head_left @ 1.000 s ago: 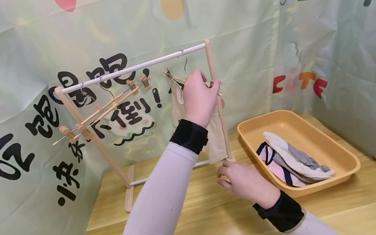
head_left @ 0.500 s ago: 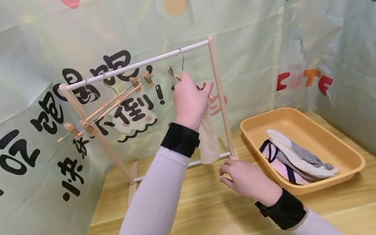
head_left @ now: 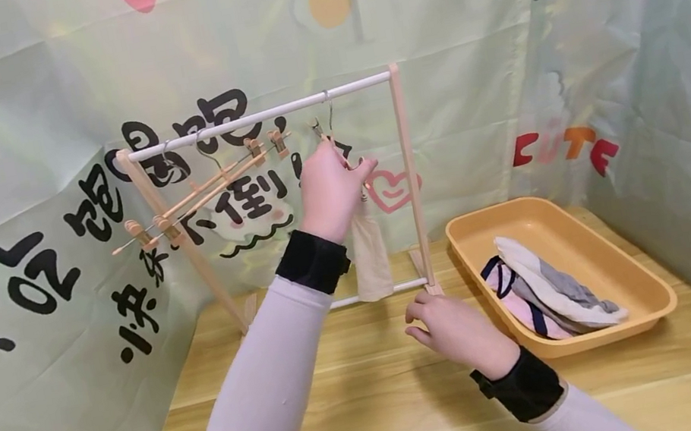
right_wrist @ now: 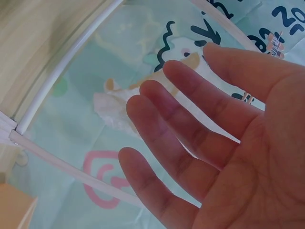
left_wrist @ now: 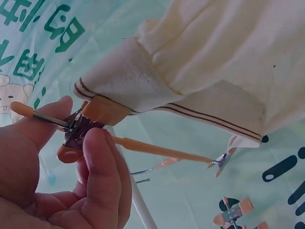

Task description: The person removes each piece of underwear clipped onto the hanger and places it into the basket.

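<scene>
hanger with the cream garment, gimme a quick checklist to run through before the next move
1. Hanger hooked over the white top rail: ok.
2. Far clip on a corner of the cream garment: ok.
3. Near clip firmly shut on the striped edge: cannot tell; they meet, but the grip is not clear.
4. Left hand off the hanger: not ok; its fingers pinch the near clip.
5. Right hand free: ok, it holds nothing.
6. Other clothes contained: ok, they lie inside the yellow tub.
</scene>
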Available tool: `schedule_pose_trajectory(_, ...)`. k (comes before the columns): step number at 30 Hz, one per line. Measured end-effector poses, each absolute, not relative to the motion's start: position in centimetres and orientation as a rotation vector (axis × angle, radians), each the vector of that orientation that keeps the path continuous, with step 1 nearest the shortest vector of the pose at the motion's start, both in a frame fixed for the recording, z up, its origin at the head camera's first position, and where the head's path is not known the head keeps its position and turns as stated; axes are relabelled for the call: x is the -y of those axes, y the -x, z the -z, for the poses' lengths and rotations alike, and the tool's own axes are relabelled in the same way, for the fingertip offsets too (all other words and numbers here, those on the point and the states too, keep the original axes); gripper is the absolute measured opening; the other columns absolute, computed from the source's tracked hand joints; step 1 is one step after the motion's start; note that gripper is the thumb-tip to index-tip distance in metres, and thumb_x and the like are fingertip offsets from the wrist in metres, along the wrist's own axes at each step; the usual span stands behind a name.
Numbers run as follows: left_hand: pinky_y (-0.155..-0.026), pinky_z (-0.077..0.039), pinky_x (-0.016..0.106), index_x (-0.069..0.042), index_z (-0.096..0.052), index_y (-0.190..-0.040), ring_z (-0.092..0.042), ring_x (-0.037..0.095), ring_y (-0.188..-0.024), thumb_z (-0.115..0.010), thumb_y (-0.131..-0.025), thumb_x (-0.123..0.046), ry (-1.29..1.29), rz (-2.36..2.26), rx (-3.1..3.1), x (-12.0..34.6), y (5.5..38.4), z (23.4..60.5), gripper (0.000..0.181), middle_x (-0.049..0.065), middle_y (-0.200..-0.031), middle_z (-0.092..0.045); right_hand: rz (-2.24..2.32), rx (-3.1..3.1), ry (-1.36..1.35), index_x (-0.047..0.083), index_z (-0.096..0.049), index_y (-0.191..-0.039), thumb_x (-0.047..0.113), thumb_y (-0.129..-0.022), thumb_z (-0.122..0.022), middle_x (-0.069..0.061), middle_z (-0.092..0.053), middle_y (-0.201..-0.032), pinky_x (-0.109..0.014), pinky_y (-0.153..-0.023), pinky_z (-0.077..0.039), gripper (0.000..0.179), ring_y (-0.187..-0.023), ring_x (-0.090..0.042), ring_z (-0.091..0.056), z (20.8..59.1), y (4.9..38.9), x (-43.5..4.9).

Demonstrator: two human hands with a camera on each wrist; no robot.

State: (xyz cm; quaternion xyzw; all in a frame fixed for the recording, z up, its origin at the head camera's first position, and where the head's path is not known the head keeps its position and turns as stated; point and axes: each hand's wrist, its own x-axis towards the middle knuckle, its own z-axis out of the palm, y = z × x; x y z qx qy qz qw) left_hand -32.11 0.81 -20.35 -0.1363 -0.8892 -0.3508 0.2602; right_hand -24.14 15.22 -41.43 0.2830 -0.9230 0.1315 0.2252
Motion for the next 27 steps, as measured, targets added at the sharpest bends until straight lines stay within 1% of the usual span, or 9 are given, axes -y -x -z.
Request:
schedule_pose_trajectory(5, -0.062, -0.046, 0.031, -0.007, -0.051, -0.079, -0.054, 0.018, -0.065, -0.074, -0.081, -0.036, 0.319, 0.955, 2.437, 0.1, 32.0, 20.3, 0.037, 0.004, -0.07, -0.053, -0.367, 2.552, -0.786, 0.012, -0.068, -0.086, 0.023, -0.084, -0.071, -0.002, -0.06, -0.082, -0.034, -0.059, -0.053, 0.011, -0.066, -0.015, -0.057, 41.7, 24.3, -15.1)
schedule_pose_trajectory(11, -0.063, -0.047, 0.032, -0.007, -0.052, -0.083, -0.054, 0.02, -0.067, -0.071, -0.083, -0.036, 0.28, 0.906, 2.475, 0.8, 31.9, 20.1, 0.034, 0.004, -0.072, -0.054, -0.372, 2.577, -0.784, 0.014, -0.067, -0.087, 0.023, -0.084, -0.07, 0.0, -0.059, -0.082, -0.034, -0.059, -0.053, 0.01, -0.066, -0.013, -0.055, 41.8, 24.3, -15.2)
schedule_pose_trajectory(15, -0.066, -0.05, 0.036, -0.003, -0.055, -0.092, -0.055, 0.021, -0.07, -0.07, -0.084, -0.033, 0.268, 0.879, 2.477, 1.2, 31.9, 19.8, 0.035, 0.006, -0.075, -0.055, -0.366, 2.581, -0.779, 0.014, -0.067, -0.087, 0.023, -0.084, -0.07, -0.001, -0.06, -0.082, -0.034, -0.06, -0.053, 0.01, -0.067, -0.014, -0.057, 41.9, 24.4, -15.2)
schedule_pose_trajectory(20, -0.071, -0.052, 0.04, 0.001, -0.054, -0.101, -0.056, 0.025, -0.076, -0.068, -0.086, -0.029, 0.241, 0.831, 2.487, 1.8, 31.7, 19.7, 0.037, 0.01, -0.082, -0.058, -0.357, 2.603, -0.769, 0.014, -0.068, -0.088, 0.024, -0.085, -0.07, -0.001, -0.062, -0.084, -0.034, -0.06, -0.054, 0.011, -0.068, -0.014, -0.058, 41.8, 24.4, -15.2)
schedule_pose_trajectory(23, -0.071, -0.052, 0.042, 0.002, -0.053, -0.103, -0.058, 0.026, -0.077, -0.066, -0.086, -0.025, 0.228, 0.823, 2.473, 2.3, 31.5, 19.7, 0.035, 0.013, -0.084, -0.06, -0.354, 2.606, -0.765, 0.014, -0.068, -0.087, 0.025, -0.085, -0.07, -0.001, -0.061, -0.083, -0.034, -0.059, -0.053, 0.011, -0.067, -0.014, -0.058, 41.8, 24.4, -15.1)
schedule_pose_trajectory(27, -0.07, -0.053, 0.043, 0.005, -0.051, -0.11, -0.059, 0.028, -0.077, -0.064, -0.086, -0.023, 0.203, 0.815, 2.457, 2.8, 31.4, 19.9, 0.039, 0.015, -0.084, -0.062, -0.345, 2.604, -0.762, 0.014, -0.067, -0.086, 0.024, -0.085, -0.069, 0.0, -0.06, -0.082, -0.034, -0.059, -0.053, 0.01, -0.066, -0.013, -0.056, 41.9, 24.4, -15.0)
